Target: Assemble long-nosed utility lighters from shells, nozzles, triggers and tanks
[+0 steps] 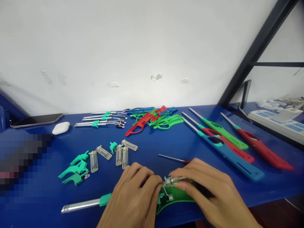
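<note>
In front of me lies an opened green lighter casing point(181, 195), with a metal barrel point(83, 205) and teal collar at its left end. My left hand point(134, 196) is closed over the casing's middle, its fingertips beside a thin white tube. Between thumb and index finger, my right hand point(209, 190) pinches a clear fuel tank point(175, 180) just above the casing. The tank's valve end faces my left fingertips; whether they touch it, I cannot tell. A black part and white wire show inside the casing. A screwdriver point(172, 158) lies beyond my right hand.
Several clear tanks point(94, 161) and teal triggers point(76, 167) lie to the left. Further back are barrels with wires point(102, 118) and coloured casing halves point(142, 123). Whole lighters point(230, 155) lie right. A phone point(38, 120) and white earbud case point(61, 128) sit near the wall.
</note>
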`<state>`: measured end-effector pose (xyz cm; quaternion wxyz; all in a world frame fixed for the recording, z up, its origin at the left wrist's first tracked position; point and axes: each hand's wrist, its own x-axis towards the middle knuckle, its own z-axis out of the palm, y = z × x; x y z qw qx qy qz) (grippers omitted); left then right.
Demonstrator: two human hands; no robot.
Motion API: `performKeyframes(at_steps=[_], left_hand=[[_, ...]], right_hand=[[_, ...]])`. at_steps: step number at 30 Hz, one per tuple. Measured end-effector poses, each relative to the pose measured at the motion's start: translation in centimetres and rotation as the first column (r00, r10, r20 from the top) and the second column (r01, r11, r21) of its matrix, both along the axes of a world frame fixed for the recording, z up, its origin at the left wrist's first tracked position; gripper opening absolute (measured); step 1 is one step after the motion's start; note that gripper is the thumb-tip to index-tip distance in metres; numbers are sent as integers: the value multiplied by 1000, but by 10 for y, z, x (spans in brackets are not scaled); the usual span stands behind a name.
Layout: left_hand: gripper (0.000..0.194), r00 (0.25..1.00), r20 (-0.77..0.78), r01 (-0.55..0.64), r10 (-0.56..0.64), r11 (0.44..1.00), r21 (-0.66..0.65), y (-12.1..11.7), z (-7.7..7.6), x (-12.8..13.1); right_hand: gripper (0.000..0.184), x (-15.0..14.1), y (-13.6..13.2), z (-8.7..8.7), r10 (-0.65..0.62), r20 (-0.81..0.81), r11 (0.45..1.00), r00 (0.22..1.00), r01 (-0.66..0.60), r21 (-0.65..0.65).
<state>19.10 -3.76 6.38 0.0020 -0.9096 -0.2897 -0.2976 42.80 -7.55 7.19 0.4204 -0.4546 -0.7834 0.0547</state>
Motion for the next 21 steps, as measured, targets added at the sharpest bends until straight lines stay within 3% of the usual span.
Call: performKeyframes(at_steps=[14,21], left_hand=[[26,998,50,41,-45,996,78,0,-15,-2],[26,999,47,4,-9,994,107,0,-14,-4]], right_hand=[[16,1,3,2,62,25,998,998,-63,30],[15,0,1,-1,-1,33,1000,999,0,24]])
